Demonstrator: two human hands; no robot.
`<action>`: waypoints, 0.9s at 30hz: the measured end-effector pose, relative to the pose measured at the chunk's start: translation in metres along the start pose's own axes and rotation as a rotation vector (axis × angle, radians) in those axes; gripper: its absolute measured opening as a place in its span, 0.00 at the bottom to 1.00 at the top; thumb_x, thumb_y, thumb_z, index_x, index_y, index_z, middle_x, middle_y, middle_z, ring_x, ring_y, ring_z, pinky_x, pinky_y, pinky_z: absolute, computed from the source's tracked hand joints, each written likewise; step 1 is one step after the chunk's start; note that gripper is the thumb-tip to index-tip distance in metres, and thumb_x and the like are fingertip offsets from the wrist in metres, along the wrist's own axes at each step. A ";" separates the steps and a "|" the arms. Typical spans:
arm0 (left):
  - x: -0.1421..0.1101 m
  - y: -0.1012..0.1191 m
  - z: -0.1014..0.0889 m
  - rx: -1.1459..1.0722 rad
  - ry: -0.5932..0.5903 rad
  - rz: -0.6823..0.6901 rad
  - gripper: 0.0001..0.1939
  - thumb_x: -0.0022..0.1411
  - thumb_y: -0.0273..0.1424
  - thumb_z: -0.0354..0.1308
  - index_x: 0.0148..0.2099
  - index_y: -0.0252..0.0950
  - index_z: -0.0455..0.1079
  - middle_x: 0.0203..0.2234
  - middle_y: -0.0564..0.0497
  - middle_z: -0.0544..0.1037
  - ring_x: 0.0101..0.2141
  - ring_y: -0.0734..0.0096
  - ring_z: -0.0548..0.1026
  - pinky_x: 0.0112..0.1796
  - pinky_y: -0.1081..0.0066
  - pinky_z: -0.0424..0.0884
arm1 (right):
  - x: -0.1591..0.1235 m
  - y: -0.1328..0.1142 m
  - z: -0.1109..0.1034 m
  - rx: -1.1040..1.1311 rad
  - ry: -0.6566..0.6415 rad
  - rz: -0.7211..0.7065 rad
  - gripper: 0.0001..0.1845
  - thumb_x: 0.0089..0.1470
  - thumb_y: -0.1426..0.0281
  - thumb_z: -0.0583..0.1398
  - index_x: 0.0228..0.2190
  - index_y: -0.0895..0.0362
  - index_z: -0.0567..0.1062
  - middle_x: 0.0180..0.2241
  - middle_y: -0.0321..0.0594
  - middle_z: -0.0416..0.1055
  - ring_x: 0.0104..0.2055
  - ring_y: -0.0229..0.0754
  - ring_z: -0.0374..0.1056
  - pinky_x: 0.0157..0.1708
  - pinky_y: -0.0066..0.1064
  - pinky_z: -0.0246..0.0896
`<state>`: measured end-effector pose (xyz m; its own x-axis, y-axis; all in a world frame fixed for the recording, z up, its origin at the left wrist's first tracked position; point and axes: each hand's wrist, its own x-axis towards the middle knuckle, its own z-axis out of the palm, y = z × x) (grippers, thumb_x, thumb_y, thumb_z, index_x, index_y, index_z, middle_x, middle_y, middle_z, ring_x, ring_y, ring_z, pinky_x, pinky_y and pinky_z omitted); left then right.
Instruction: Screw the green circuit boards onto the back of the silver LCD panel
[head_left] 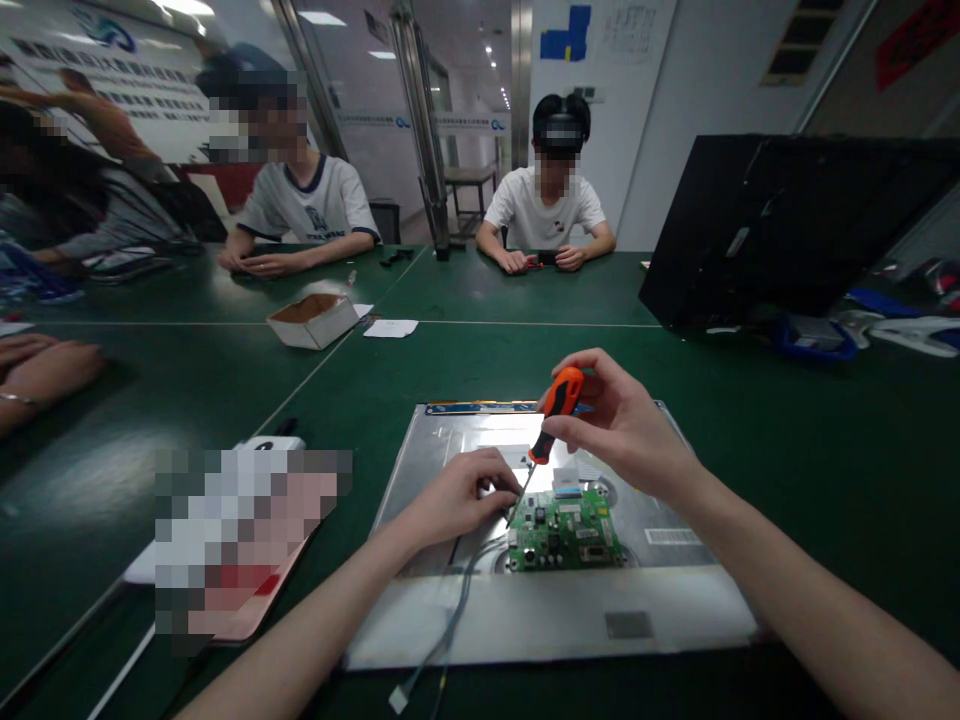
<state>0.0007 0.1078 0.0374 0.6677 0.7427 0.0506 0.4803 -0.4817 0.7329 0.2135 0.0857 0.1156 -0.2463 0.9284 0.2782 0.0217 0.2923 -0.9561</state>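
My right hand [611, 425] grips an orange and black screwdriver [559, 405], tilted with its shaft pointing down and to the left. The tip reaches the left edge of a green circuit board [566, 530]. That board sits on the silver metal back of a flat display panel [675, 600]. Close to the screwdriver tip, my left hand [472, 490] rests on the panel with fingers curled together; what they pinch, if anything, is hidden. Thin grey cables [457, 620] run from the board's left side to a white connector [399, 698] over the front edge.
A phone [262, 445] and pink case [300, 540], partly pixelated, lie left of the panel. Farther off are an open cardboard box [315, 320] and a white paper [390, 328]. A large black screen [787, 230] stands at the right. Several people sit around the green table [480, 355].
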 end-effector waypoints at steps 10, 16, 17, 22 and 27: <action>0.001 -0.001 -0.001 -0.052 -0.021 0.000 0.06 0.59 0.24 0.57 0.35 0.36 0.75 0.31 0.51 0.76 0.33 0.68 0.72 0.35 0.71 0.66 | -0.009 -0.002 0.008 -0.363 -0.099 -0.188 0.14 0.57 0.69 0.60 0.45 0.50 0.67 0.36 0.34 0.73 0.34 0.38 0.72 0.30 0.28 0.68; 0.001 0.000 -0.002 -0.049 -0.029 -0.010 0.05 0.59 0.24 0.57 0.34 0.36 0.75 0.31 0.52 0.76 0.33 0.69 0.72 0.34 0.71 0.67 | -0.008 -0.002 0.007 -0.400 -0.146 -0.179 0.16 0.57 0.71 0.60 0.47 0.51 0.66 0.36 0.35 0.73 0.33 0.37 0.71 0.29 0.27 0.66; 0.002 0.001 -0.002 -0.050 -0.028 -0.009 0.05 0.58 0.23 0.58 0.34 0.36 0.75 0.30 0.52 0.76 0.33 0.69 0.72 0.34 0.71 0.66 | -0.008 -0.001 0.007 -0.409 -0.157 -0.176 0.16 0.57 0.71 0.60 0.47 0.51 0.66 0.36 0.35 0.73 0.33 0.37 0.71 0.29 0.27 0.66; 0.002 0.000 -0.002 -0.068 -0.026 0.000 0.06 0.58 0.24 0.58 0.33 0.36 0.76 0.30 0.52 0.76 0.33 0.69 0.72 0.35 0.71 0.67 | -0.007 0.003 0.008 -0.443 -0.176 -0.182 0.17 0.58 0.71 0.59 0.48 0.52 0.65 0.36 0.36 0.72 0.33 0.37 0.71 0.31 0.28 0.65; 0.003 -0.002 -0.001 -0.078 -0.021 -0.003 0.05 0.58 0.24 0.58 0.34 0.36 0.76 0.30 0.52 0.76 0.32 0.69 0.72 0.34 0.71 0.66 | -0.006 0.005 0.008 -0.452 -0.176 -0.179 0.17 0.57 0.73 0.60 0.48 0.55 0.65 0.36 0.36 0.73 0.32 0.36 0.70 0.30 0.27 0.65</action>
<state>0.0007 0.1112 0.0364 0.6786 0.7337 0.0350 0.4368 -0.4414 0.7838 0.2068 0.0799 0.1081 -0.4426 0.8137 0.3768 0.3714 0.5489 -0.7489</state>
